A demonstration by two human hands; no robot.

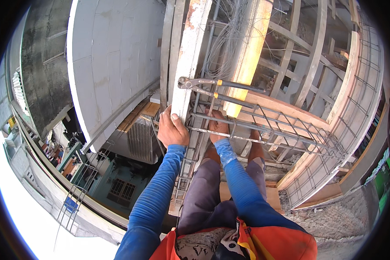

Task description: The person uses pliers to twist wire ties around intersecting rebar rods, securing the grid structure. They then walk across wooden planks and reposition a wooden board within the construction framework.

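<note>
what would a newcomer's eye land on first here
Probably the pincers, lying with their head on the pale beam and their dark handles reaching right over the yellowish beam. Next, the bright blue sleeves rising from below, with the left hand at the pale beam's edge and the right hand among the steel bars. Tangled wire also stands out between the beams at the top.

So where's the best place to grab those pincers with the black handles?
Probably around both black handles, coming from the right with the right hand. The pincers lie on their side, with the metal head at the left over the pale board. The handles point right, only a little apart, so one hand could likely wrap both.
</note>
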